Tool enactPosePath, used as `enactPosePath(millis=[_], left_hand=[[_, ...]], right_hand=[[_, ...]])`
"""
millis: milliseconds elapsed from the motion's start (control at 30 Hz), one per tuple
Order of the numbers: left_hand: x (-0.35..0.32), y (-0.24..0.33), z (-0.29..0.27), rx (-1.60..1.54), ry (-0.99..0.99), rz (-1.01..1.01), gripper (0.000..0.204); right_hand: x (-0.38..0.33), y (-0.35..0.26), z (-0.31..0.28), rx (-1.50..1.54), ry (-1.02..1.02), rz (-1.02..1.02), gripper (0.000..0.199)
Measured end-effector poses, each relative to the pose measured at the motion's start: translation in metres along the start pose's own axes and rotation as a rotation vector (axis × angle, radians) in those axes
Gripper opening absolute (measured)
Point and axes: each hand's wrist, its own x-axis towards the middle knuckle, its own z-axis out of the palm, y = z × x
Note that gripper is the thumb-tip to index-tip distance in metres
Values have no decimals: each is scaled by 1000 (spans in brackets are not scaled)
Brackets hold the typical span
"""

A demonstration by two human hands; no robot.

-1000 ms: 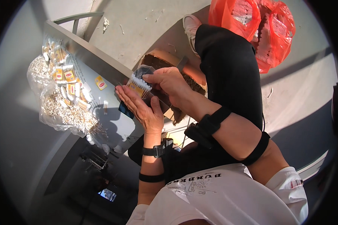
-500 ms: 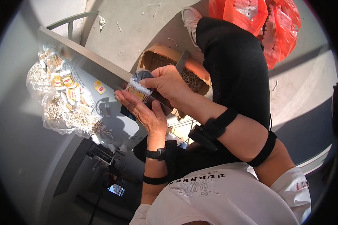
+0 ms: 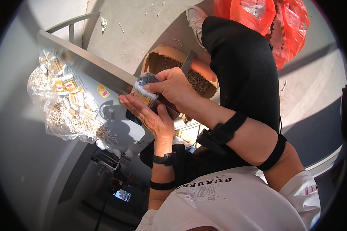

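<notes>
The grey counter carries heaped small packets. Your left hand lies open-palmed under a clear packet of cotton swabs; your right hand fingers grasp its top.

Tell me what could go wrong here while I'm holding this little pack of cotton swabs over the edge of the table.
1. The pack of cotton swabs rests on the open left hand, gripped only by the right hand from above. It sits past the table edge, so a slip would likely drop it toward the cardboard box or floor.
2. The clear bag of loose swabs bulges near the table's edge; a nudge from an arm might spill it.
</notes>
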Motion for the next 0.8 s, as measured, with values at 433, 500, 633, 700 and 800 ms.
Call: enactPosePath(millis=[433,500,633,700,800], left_hand=[[-2,1,2,-3,21,-29,87],[-1,2,-1,1,29,-26,86],[0,3,1,-24,25,-10,79],[0,2,0,-29,26,-5,80],[-1,2,0,-40,20,-32,82]], right_hand=[[6,-6,5,2,-46,-81,12],[9,-9,8,15,-66,-152,12],[15,-8,9,35,-82,-92,10],[16,-7,10,96,-77,-57,10],[16,-9,10,114,-67,-17,9]])
